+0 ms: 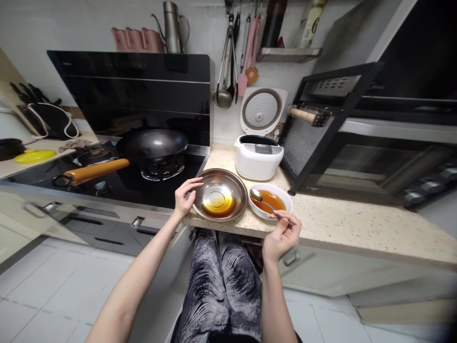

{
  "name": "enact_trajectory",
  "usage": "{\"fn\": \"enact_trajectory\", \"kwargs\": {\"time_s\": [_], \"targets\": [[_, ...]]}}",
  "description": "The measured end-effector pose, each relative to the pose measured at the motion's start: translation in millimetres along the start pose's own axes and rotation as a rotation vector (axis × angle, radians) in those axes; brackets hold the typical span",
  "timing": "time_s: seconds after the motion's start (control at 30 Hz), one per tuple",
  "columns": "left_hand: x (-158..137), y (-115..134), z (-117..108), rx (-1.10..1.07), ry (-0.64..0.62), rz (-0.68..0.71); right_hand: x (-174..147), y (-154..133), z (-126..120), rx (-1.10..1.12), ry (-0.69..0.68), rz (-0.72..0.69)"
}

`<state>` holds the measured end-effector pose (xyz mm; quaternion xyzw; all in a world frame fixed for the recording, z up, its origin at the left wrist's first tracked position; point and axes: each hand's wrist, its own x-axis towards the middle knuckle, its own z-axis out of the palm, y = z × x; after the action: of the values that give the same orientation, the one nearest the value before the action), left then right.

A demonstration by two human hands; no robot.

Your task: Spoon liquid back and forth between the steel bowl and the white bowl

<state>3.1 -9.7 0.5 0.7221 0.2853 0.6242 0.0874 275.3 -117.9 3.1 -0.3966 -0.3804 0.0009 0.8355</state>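
A shallow metal basin (233, 183) stands at the counter's front edge, with amber liquid pooled toward its near side. My left hand (185, 196) grips its left rim, fingers over the edge and thumb below them. Just to the right is a white bowl (290, 202) of orange-brown liquid. Pinched in my right hand (283, 236) is a metal spoon (256, 194), its bowl end over the far left part of the white bowl. Whether the spoon touches the liquid I cannot tell.
Behind the bowls, a white rice cooker (259, 162) has its lid raised. A black wok (157, 143) sits on the stove at left, its wooden handle (96, 171) pointing toward the front. A black rack (303, 157) with an oven (371, 162) stands right.
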Motion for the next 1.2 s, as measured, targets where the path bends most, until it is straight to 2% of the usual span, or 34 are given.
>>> {"fn": "enact_trajectory", "kwargs": {"time_s": [0.17, 0.43, 0.57, 0.67, 0.77, 0.87, 0.97, 1.03, 1.1, 1.2], "targets": [[-0.1, -0.5, 0.0, 0.003, 0.001, -0.001, 1.2, 12.0, -8.9, -0.128, -0.073, -0.154], [0.1, -1.1, 0.2, -0.011, 0.002, 0.003, 5.1, 26.1, -17.8, -0.242, -0.385, -0.519], [0.0, -1.2, 0.1, -0.012, 0.0, 0.005, 5.9, 28.6, -18.9, -0.254, -0.497, -0.616], [0.0, -1.3, -0.3, -0.005, -0.001, 0.002, 6.4, 30.9, -20.3, -0.267, -0.528, -0.589], [0.0, -1.3, -0.5, -0.005, -0.003, -0.002, 6.1, 30.2, -20.2, -0.272, -0.475, -0.547], [0.0, -1.3, -0.1, -0.01, -0.001, 0.001, 3.1, 22.9, -16.7, -0.228, -0.3, -0.475], [0.2, -0.7, 0.3, -0.003, 0.002, -0.001, -2.6, 10.7, -10.7, -0.14, -0.121, -0.326], [0.6, 0.2, 0.4, 0.004, 0.003, -0.006, -7.5, 3.2, -6.8, -0.083, -0.049, -0.21], [0.9, 1.2, 0.4, 0.007, 0.002, -0.008, -12.9, -1.7, -3.9, -0.044, -0.057, -0.133], [1.2, 2.0, 0.3, 0.002, 0.003, -0.003, -22.0, -2.7, -1.2, 0.007, -0.171, -0.063]]}}
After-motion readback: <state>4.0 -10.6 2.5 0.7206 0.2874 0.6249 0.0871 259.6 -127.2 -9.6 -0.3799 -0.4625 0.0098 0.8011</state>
